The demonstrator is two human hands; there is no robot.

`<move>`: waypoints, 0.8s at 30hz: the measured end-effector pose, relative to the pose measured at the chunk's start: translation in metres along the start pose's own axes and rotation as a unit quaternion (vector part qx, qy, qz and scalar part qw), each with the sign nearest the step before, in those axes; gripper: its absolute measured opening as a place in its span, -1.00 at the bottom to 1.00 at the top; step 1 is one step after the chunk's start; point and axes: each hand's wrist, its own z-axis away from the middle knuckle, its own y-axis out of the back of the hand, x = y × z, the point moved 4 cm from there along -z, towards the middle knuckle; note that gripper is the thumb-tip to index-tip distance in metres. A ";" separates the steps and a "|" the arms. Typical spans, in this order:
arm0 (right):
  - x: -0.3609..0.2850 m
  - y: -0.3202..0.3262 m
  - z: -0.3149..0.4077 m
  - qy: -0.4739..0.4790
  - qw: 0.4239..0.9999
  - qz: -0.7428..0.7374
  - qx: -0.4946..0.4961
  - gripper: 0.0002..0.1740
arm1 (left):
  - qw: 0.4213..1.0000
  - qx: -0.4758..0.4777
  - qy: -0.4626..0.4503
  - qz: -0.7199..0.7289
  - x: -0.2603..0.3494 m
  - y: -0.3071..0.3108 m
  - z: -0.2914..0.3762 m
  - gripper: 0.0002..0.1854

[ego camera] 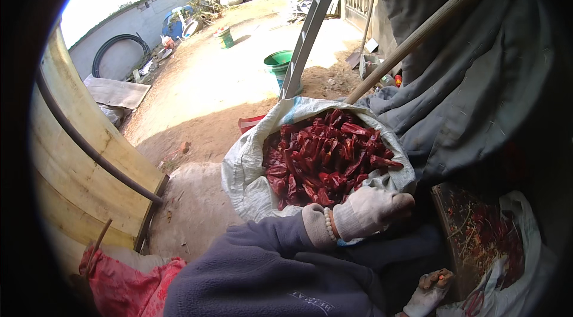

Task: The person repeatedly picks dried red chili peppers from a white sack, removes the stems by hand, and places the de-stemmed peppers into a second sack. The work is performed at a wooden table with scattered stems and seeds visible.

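A white woven sack (250, 156) stands before me with its rim rolled back, full of dried red chili peppers (322, 156). Across its near right rim reaches my left hand (376, 212), in a white knit glove with a beaded bracelet at the wrist. Its fingers curl away into shadow, so their grip is hidden. Low at the right is my right hand (429, 290), in a soiled glove with bent fingers. A small orange spot shows at its fingertips, too small to identify. Beside it lies a dark board (452, 223) strewn with stems and bits of chili.
Red-handled scissors (473, 303) lie on another white sack (532, 245) at the right. A wooden pole (425, 35) and a metal ladder rail (313, 26) slant behind the chili sack. Grey quilted cloth (474, 106) hangs at right. Green buckets (278, 64) stand in the yard.
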 end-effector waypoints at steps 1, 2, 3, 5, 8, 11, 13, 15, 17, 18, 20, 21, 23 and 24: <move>-0.025 -0.006 -0.002 0.034 0.994 0.099 0.008 -0.72 | 0.996 0.040 0.033 -0.073 -0.014 0.018 -0.004 -0.60; -0.043 -0.011 0.006 0.142 0.916 0.364 0.090 -0.68 | 0.983 0.037 0.091 -0.158 -0.030 0.033 -0.008 -0.55; -0.050 -0.013 0.009 0.120 0.942 0.304 0.079 -0.66 | 0.956 0.065 0.137 -0.251 -0.040 0.048 -0.008 -0.49; -0.065 -0.001 0.018 0.131 0.910 0.357 0.165 -0.70 | 0.924 0.124 0.155 -0.326 -0.051 0.073 -0.010 -0.38; -0.063 0.035 0.024 0.129 0.829 0.491 0.235 -0.75 | 0.923 0.155 0.130 -0.327 -0.046 0.081 -0.010 -0.32; -0.038 0.079 0.032 0.092 0.729 0.641 0.223 -0.79 | 0.948 0.119 0.129 -0.264 -0.027 0.062 -0.013 -0.44; -0.020 0.104 0.042 0.066 0.681 0.700 0.207 -0.82 | 0.974 0.089 0.089 -0.187 -0.007 0.035 -0.023 -0.48; -0.011 0.124 0.051 0.057 0.660 0.724 0.192 -0.85 | 0.995 0.013 0.041 -0.094 0.015 0.000 -0.032 -0.50; -0.005 0.139 0.056 0.041 0.653 0.733 0.185 -0.87 | 0.995 -0.086 0.010 -0.053 0.037 -0.046 -0.044 -0.58; -0.003 0.148 0.055 -0.003 0.657 0.731 0.186 -0.87 | 0.992 -0.126 -0.009 -0.027 0.047 -0.068 -0.048 -0.61; -0.006 0.157 0.042 0.046 0.651 0.734 0.188 -0.88 | 0.974 -0.221 -0.042 0.024 0.067 -0.119 -0.053 -0.64; -0.009 0.162 0.033 0.059 0.653 0.733 0.180 -0.88 | 0.961 -0.268 -0.058 0.042 0.073 -0.141 -0.053 -0.64; -0.012 0.170 0.012 0.076 0.631 0.751 0.179 -0.93 | 0.945 -0.295 -0.119 0.080 0.082 -0.180 -0.058 -0.66; -0.017 0.172 0.005 0.099 0.628 0.754 0.169 -0.93 | 0.930 -0.342 -0.111 0.078 0.084 -0.202 -0.058 -0.67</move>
